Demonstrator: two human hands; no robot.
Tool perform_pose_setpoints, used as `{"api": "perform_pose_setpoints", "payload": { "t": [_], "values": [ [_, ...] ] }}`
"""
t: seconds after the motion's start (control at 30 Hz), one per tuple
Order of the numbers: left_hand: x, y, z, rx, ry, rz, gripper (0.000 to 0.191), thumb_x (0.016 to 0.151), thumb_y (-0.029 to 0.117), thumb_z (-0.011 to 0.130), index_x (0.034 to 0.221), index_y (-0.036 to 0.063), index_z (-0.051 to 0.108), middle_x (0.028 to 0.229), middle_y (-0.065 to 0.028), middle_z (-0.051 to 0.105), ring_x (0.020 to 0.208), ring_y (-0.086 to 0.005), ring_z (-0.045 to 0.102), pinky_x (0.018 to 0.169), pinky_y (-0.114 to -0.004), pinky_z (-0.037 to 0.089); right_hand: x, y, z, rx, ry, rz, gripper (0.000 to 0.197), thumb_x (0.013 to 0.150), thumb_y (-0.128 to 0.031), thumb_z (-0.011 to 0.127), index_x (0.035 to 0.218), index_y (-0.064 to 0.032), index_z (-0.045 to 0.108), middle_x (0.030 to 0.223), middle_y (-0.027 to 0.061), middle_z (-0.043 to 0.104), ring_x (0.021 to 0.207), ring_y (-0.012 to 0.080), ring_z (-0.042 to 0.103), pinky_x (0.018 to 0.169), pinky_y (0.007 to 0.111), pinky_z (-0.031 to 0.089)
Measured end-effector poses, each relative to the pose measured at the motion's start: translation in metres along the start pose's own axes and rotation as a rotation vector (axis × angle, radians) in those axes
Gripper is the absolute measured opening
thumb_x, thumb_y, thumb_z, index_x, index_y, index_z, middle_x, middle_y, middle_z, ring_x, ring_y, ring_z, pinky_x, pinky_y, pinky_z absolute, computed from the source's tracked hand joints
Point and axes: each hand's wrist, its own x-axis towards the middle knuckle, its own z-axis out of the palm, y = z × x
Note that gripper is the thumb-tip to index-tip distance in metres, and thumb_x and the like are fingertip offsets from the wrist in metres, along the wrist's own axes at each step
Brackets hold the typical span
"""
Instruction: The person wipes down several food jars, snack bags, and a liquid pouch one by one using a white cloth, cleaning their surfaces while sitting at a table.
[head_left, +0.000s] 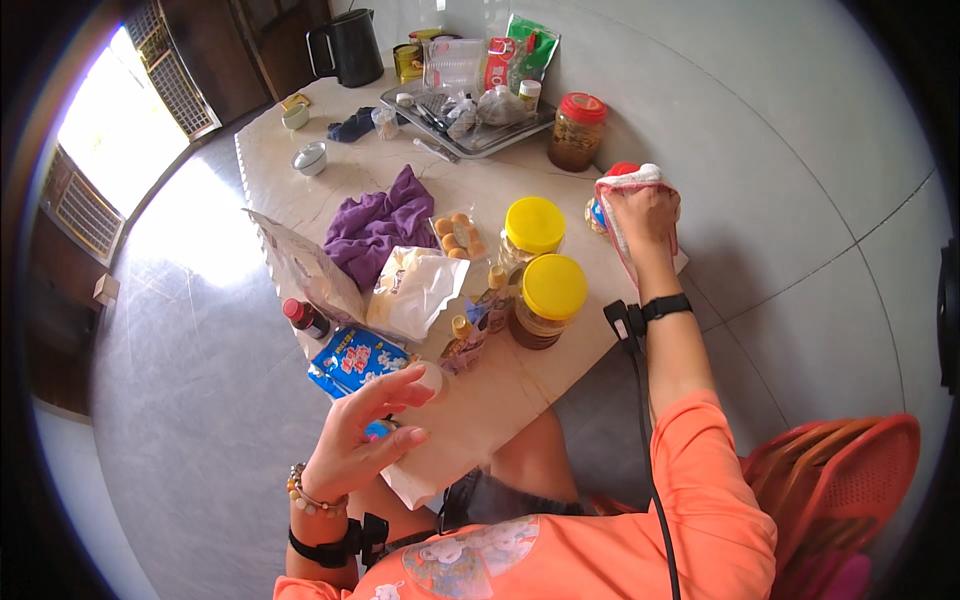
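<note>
At the table's right side, my right hand (646, 214) is closed on a white cloth with a red edge (637, 178). The cloth lies against a red-lidded jar (596, 214), which it mostly hides. My left hand (371, 427) is raised over the near left part of the table (457, 435), fingers apart and nothing in its grasp. Just past its fingertips is a white round-topped thing (430, 381), partly hidden. A blue printed packet (358, 360) lies beyond that hand. Two yellow-lidded jars (553, 289) (534, 225) stand between my hands.
Gold-capped pouches (463, 349), a red-capped bottle (304, 316), a white-and-cream bag (412, 292) and a purple cloth (379, 221) crowd the left and middle. Farther back are a loaded metal tray (480, 142), another red-lidded jar (577, 135) and a black kettle (356, 49). Stacked chairs (855, 480) stand right.
</note>
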Motion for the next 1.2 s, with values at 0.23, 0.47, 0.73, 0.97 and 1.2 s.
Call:
{"api": "perform_pose_setpoints", "payload": {
  "t": [0.23,0.47,0.73,0.97,1.2],
  "values": [
    [0.011,-0.012,-0.007,-0.098,0.059,0.023,0.049,0.079,0.016,0.065,0.121,0.0007,0.045,0.103,-0.0082,0.059,0.101,-0.0168,0.055,0.089,-0.032,0.042,0.032,0.036,0.064,0.041,0.307,-0.18,0.045,0.067,-0.044,0.067,0.086,-0.0043,0.057,0.082,0.0151,0.062,0.075,0.0333,0.059,0.067,0.042,0.045],
    [0.018,-0.019,-0.011,-0.115,0.073,0.028,0.048,0.079,0.013,0.065,0.121,0.0,0.045,0.102,-0.0088,0.059,0.1,-0.0171,0.055,0.088,-0.032,0.042,-0.013,0.052,0.054,0.881,0.102,0.528,0.031,0.076,-0.028,0.055,0.083,0.0018,0.059,0.077,0.0126,0.062,0.069,0.0215,0.059,0.063,0.034,0.044],
    [0.019,-0.017,-0.009,-0.121,0.057,0.007,0.047,0.079,0.01,0.063,0.122,0.0,0.044,0.102,-0.0091,0.059,0.101,-0.0169,0.054,0.089,-0.032,0.042,-0.013,0.03,0.065,0.371,-0.544,0.164,0.034,0.077,-0.027,0.048,0.103,-0.0065,0.057,0.096,0.0185,0.061,0.089,0.0344,0.058,0.079,0.039,0.043],
    [0.015,-0.021,-0.01,-0.133,0.075,0.004,0.046,0.08,0.009,0.062,0.122,0.0005,0.044,0.103,-0.009,0.059,0.102,-0.0166,0.054,0.09,-0.032,0.041,0.011,0.001,0.079,0.08,-0.537,0.176,0.042,0.08,-0.03,0.046,0.116,-0.0081,0.049,0.112,0.0182,0.054,0.102,0.0336,0.053,0.086,0.043,0.041],
    [0.013,-0.023,-0.008,-0.115,0.049,-0.036,0.047,0.081,0.012,0.062,0.123,0.0012,0.044,0.104,-0.008,0.058,0.102,-0.0152,0.054,0.088,-0.03,0.041,0.004,0.055,0.14,0.172,-0.236,-0.103,0.041,0.077,-0.021,0.049,0.116,-0.0073,0.048,0.115,0.0148,0.054,0.102,0.0281,0.054,0.085,0.037,0.043]
  ]
}}
